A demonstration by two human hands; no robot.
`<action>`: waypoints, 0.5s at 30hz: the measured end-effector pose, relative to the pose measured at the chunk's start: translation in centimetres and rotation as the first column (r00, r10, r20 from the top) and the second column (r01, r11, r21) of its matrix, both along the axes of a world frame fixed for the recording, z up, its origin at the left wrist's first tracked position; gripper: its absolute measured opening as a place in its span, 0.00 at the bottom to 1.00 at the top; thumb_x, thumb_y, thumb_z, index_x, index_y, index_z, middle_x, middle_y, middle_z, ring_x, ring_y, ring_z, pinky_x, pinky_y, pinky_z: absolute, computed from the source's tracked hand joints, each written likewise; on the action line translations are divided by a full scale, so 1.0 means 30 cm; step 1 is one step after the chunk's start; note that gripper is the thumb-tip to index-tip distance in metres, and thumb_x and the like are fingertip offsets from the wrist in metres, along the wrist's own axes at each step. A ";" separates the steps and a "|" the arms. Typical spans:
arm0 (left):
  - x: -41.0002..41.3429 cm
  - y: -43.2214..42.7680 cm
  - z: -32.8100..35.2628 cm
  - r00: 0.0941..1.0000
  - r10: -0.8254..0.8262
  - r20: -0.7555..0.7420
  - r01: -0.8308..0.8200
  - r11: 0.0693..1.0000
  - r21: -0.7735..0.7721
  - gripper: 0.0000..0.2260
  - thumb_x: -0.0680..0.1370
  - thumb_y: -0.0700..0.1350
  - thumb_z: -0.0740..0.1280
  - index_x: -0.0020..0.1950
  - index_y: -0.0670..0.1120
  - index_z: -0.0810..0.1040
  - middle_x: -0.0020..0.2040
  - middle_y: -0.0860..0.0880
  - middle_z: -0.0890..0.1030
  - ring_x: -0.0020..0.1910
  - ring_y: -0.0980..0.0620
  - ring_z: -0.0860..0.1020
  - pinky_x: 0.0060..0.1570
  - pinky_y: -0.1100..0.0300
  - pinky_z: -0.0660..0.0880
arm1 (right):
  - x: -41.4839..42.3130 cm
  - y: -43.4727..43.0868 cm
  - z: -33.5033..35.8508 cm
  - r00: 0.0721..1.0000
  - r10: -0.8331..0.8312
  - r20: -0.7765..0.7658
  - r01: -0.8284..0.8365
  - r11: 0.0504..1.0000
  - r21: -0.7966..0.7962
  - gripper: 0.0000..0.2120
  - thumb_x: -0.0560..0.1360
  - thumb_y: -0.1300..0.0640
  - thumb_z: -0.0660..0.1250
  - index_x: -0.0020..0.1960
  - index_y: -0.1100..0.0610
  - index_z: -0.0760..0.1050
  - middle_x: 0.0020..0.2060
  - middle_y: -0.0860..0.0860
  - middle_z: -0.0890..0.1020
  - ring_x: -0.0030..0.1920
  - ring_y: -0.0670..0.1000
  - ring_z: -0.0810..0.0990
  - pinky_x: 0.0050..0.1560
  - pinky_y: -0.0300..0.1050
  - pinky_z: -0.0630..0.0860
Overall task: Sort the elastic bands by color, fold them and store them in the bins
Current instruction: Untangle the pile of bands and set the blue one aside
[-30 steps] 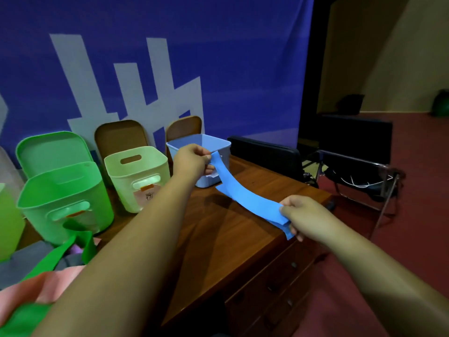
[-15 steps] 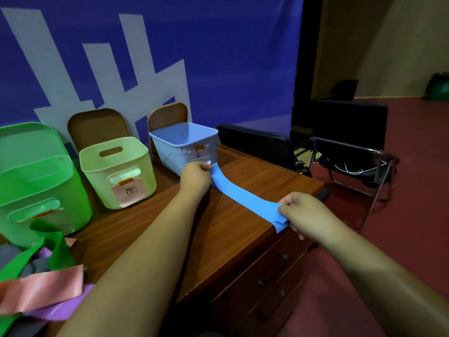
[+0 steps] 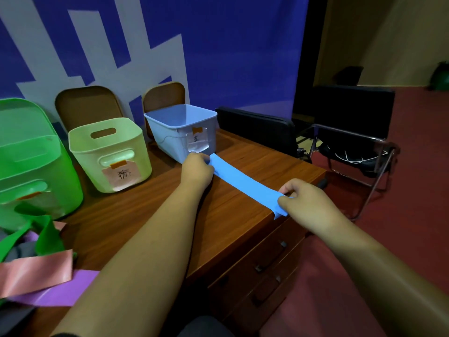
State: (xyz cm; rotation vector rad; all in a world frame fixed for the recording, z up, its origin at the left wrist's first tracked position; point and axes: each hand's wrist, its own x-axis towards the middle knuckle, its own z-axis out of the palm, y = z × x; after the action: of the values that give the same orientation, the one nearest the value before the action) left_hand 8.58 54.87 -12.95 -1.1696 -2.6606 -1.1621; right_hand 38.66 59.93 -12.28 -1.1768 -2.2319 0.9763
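Probably office, wooden desk, chairs

both bare forearms stretched out forward, left hand farther out with its back to the camera, fingers curled round one end of a flat blue elastic band, right hand nearer, thumb and fingers pinching the other end

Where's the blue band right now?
In the head view, the blue band stretches over the desk right of centre, held by the left hand just in front of the blue bin and by the right hand at the desk's edge.
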 end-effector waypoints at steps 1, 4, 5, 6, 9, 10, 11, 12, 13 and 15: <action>0.002 -0.003 0.001 1.000 0.006 -0.005 -0.006 1.000 -0.008 0.05 0.74 0.34 0.67 0.42 0.41 0.82 0.42 0.39 0.77 0.39 0.41 0.75 0.40 0.53 0.72 | 0.000 -0.001 -0.001 1.000 0.000 -0.001 0.000 1.000 -0.002 0.06 0.75 0.55 0.66 0.49 0.46 0.79 0.33 0.48 0.80 0.29 0.49 0.75 0.30 0.45 0.69; 0.000 -0.012 0.004 1.000 -0.002 -0.002 0.002 0.999 0.040 0.10 0.72 0.34 0.66 0.39 0.47 0.69 0.40 0.48 0.67 0.38 0.49 0.64 0.39 0.56 0.65 | -0.002 -0.002 -0.001 1.000 0.014 -0.007 -0.015 1.000 -0.011 0.06 0.76 0.54 0.66 0.50 0.46 0.79 0.30 0.47 0.77 0.28 0.48 0.73 0.30 0.45 0.69; -0.001 -0.015 0.007 1.000 -0.001 0.003 0.001 0.999 0.052 0.09 0.73 0.34 0.66 0.42 0.47 0.69 0.42 0.48 0.68 0.40 0.49 0.66 0.42 0.55 0.67 | -0.003 -0.003 -0.001 1.000 0.015 -0.009 -0.015 1.000 -0.012 0.06 0.76 0.54 0.66 0.50 0.46 0.80 0.29 0.47 0.77 0.28 0.48 0.73 0.30 0.45 0.69; -0.002 -0.014 0.006 1.000 -0.006 0.008 0.006 0.999 0.050 0.09 0.74 0.34 0.66 0.43 0.47 0.69 0.44 0.48 0.68 0.41 0.49 0.67 0.43 0.55 0.68 | -0.005 -0.003 0.000 1.000 0.014 -0.011 -0.014 1.000 -0.013 0.06 0.76 0.54 0.66 0.51 0.46 0.80 0.29 0.47 0.77 0.28 0.48 0.73 0.31 0.46 0.69; -0.004 -0.004 -0.002 1.000 -0.009 -0.004 0.009 1.000 0.003 0.06 0.74 0.35 0.66 0.41 0.45 0.73 0.41 0.44 0.71 0.39 0.47 0.68 0.40 0.55 0.67 | -0.006 -0.007 0.001 1.000 0.015 -0.008 -0.015 1.000 -0.017 0.07 0.76 0.54 0.66 0.51 0.45 0.79 0.31 0.47 0.78 0.30 0.49 0.74 0.31 0.47 0.70; -0.008 0.002 -0.007 1.000 0.002 -0.016 -0.002 1.000 -0.005 0.04 0.74 0.35 0.66 0.41 0.43 0.76 0.41 0.42 0.74 0.38 0.46 0.70 0.38 0.55 0.68 | -0.006 -0.007 0.000 1.000 0.013 -0.009 -0.013 1.000 -0.018 0.07 0.76 0.54 0.66 0.52 0.45 0.79 0.31 0.47 0.78 0.30 0.49 0.74 0.31 0.47 0.71; -0.009 0.007 -0.010 1.000 0.009 -0.028 -0.009 1.000 -0.009 0.03 0.75 0.35 0.68 0.44 0.41 0.80 0.44 0.41 0.78 0.39 0.45 0.74 0.39 0.55 0.69 | -0.006 -0.007 -0.001 1.000 0.010 -0.011 -0.010 1.000 -0.017 0.07 0.76 0.54 0.66 0.52 0.45 0.79 0.32 0.47 0.79 0.30 0.48 0.75 0.32 0.46 0.71; -0.012 0.013 -0.014 0.999 0.011 -0.036 -0.011 1.000 -0.007 0.04 0.77 0.37 0.70 0.50 0.39 0.84 0.49 0.41 0.81 0.44 0.44 0.79 0.42 0.56 0.71 | -0.006 -0.007 -0.002 1.000 0.005 -0.015 -0.005 1.000 -0.016 0.07 0.76 0.54 0.66 0.52 0.45 0.80 0.32 0.47 0.79 0.30 0.48 0.75 0.32 0.46 0.71; -0.013 0.017 -0.019 0.999 0.012 -0.046 -0.012 1.000 -0.001 0.09 0.79 0.40 0.72 0.56 0.38 0.85 0.55 0.40 0.83 0.51 0.42 0.81 0.46 0.57 0.72 | -0.006 -0.007 -0.003 1.000 0.001 -0.016 -0.001 1.000 -0.016 0.07 0.76 0.54 0.66 0.52 0.46 0.80 0.32 0.47 0.79 0.31 0.48 0.75 0.32 0.46 0.71; -0.013 0.027 -0.025 0.998 0.015 -0.062 -0.015 1.000 0.005 0.15 0.80 0.44 0.74 0.61 0.36 0.84 0.60 0.40 0.82 0.58 0.41 0.81 0.49 0.58 0.72 | -0.006 -0.006 -0.005 1.000 -0.001 -0.017 0.001 1.000 -0.017 0.07 0.77 0.54 0.66 0.53 0.46 0.80 0.33 0.48 0.79 0.31 0.48 0.75 0.32 0.47 0.71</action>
State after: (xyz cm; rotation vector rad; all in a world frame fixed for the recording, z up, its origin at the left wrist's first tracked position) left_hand 8.19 55.67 -13.70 -1.1626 -2.6155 -1.1102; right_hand 38.49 59.74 -12.44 -1.1725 -2.2131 1.0033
